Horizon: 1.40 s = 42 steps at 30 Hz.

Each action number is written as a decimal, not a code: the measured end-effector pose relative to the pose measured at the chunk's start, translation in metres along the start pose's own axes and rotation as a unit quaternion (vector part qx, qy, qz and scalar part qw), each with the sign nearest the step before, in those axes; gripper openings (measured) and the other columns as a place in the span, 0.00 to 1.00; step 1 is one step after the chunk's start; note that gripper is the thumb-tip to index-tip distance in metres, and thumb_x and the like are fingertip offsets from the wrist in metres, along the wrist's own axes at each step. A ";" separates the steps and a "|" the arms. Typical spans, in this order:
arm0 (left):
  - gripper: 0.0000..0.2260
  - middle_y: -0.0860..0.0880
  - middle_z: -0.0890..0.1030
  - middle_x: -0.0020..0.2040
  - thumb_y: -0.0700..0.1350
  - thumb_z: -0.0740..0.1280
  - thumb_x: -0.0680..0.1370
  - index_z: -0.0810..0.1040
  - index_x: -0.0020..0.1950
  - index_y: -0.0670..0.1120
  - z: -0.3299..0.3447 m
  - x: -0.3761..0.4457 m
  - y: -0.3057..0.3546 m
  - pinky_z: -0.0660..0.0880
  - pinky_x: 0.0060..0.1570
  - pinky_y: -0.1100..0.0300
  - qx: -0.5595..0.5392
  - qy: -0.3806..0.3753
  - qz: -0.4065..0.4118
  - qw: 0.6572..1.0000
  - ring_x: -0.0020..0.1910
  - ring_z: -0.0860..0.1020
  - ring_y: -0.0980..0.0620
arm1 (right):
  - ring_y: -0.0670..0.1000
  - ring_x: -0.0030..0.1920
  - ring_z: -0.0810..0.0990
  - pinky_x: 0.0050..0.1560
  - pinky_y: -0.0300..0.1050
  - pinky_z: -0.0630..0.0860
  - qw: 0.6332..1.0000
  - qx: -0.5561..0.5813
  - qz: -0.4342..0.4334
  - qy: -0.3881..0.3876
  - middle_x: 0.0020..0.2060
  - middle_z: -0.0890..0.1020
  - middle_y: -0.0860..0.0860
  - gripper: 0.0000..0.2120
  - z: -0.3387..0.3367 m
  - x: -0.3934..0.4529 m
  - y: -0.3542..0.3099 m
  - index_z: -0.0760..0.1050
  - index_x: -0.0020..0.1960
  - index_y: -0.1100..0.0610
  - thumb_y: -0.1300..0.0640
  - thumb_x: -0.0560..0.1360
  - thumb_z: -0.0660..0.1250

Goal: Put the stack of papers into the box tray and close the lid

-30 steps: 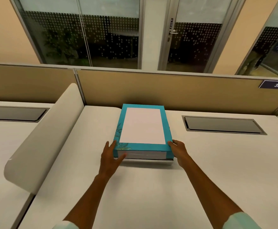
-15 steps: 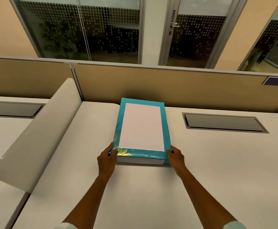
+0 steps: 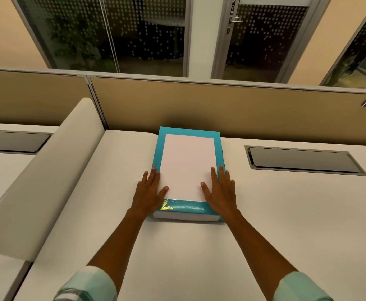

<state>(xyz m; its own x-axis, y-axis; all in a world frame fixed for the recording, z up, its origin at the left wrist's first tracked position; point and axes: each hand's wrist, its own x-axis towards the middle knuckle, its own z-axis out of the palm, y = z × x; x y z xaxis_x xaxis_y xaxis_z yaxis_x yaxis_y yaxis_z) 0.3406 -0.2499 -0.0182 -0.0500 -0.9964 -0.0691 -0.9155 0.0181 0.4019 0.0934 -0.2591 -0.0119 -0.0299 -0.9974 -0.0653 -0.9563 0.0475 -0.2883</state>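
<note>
A teal lid (image 3: 188,166) with a white panel and a gold leaf print covers the white box tray (image 3: 186,217), whose front wall shows as a pale strip under the lid's near edge. The box lies on the white desk, its far end against the partition. My left hand (image 3: 149,191) lies flat on the lid's near left corner, fingers spread. On the near right corner my right hand (image 3: 220,191) rests flat in the same way. The stack of papers is hidden from view.
A tan partition (image 3: 221,109) runs along the desk's far edge. To the right of the box a grey cable hatch (image 3: 303,160) is set into the desk (image 3: 199,257). On the left a rounded white divider (image 3: 43,177) separates a neighbouring desk.
Both hands left the lid's front corners and sides and now lie flat on top of it. The lid sits lower on the tray than before.
</note>
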 end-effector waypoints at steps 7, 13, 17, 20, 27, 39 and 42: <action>0.25 0.47 0.59 0.78 0.56 0.56 0.80 0.63 0.73 0.45 0.007 0.007 0.004 0.61 0.72 0.42 0.000 0.050 -0.015 0.999 0.77 0.57 0.42 | 0.57 0.79 0.49 0.77 0.58 0.51 1.000 -0.016 0.011 0.013 0.79 0.51 0.52 0.33 0.019 0.005 0.002 0.52 0.77 0.49 0.34 0.77 0.49; 0.26 0.44 0.62 0.77 0.58 0.55 0.79 0.65 0.71 0.43 -0.005 0.040 0.012 0.56 0.74 0.43 0.043 0.040 0.012 0.998 0.77 0.55 0.42 | 0.57 0.77 0.56 0.76 0.60 0.53 0.999 0.012 0.025 0.022 0.77 0.60 0.54 0.32 0.006 0.037 0.001 0.59 0.75 0.49 0.33 0.76 0.50; 0.31 0.45 0.50 0.80 0.61 0.52 0.79 0.53 0.77 0.45 -0.007 0.066 0.015 0.52 0.76 0.43 0.074 -0.036 0.015 0.996 0.79 0.48 0.43 | 0.59 0.79 0.45 0.76 0.61 0.47 0.999 -0.011 0.015 -0.027 0.79 0.47 0.52 0.36 0.004 0.064 0.000 0.48 0.78 0.48 0.31 0.76 0.48; 0.32 0.45 0.46 0.80 0.62 0.52 0.79 0.49 0.78 0.46 -0.006 0.087 0.014 0.52 0.76 0.42 0.082 -0.053 0.010 0.995 0.79 0.47 0.43 | 0.59 0.79 0.42 0.77 0.62 0.46 0.999 -0.015 0.015 -0.042 0.79 0.43 0.53 0.38 0.003 0.083 -0.002 0.44 0.78 0.48 0.31 0.76 0.48; 0.33 0.47 0.44 0.80 0.63 0.50 0.78 0.47 0.78 0.49 0.005 0.121 0.014 0.50 0.75 0.40 0.084 -0.032 0.004 0.996 0.79 0.45 0.44 | 0.58 0.79 0.43 0.76 0.62 0.45 0.999 -0.029 0.005 -0.018 0.79 0.44 0.52 0.39 0.004 0.125 -0.002 0.44 0.79 0.48 0.29 0.74 0.47; 0.35 0.48 0.45 0.80 0.67 0.47 0.76 0.46 0.78 0.50 -0.012 0.120 0.023 0.47 0.75 0.38 0.128 -0.053 -0.021 0.990 0.79 0.45 0.45 | 0.57 0.79 0.43 0.75 0.64 0.43 0.999 -0.038 0.009 -0.013 0.80 0.45 0.52 0.40 -0.004 0.120 0.000 0.44 0.78 0.46 0.27 0.73 0.45; 0.36 0.47 0.45 0.80 0.67 0.49 0.76 0.44 0.78 0.51 -0.022 0.104 0.034 0.47 0.75 0.39 0.110 0.011 0.004 0.994 0.79 0.44 0.45 | 0.57 0.79 0.44 0.75 0.63 0.43 0.998 -0.038 -0.007 0.045 0.79 0.45 0.51 0.41 -0.019 0.103 0.000 0.43 0.78 0.47 0.27 0.73 0.45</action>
<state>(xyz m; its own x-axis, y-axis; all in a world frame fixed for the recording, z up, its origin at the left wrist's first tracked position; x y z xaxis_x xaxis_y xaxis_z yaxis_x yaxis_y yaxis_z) 0.3132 -0.3544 0.0086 -0.0509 -0.9976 -0.0462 -0.9805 0.0411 0.1923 0.0846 -0.3625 -0.0010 -0.0400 -0.9989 0.0255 -0.9761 0.0336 -0.2148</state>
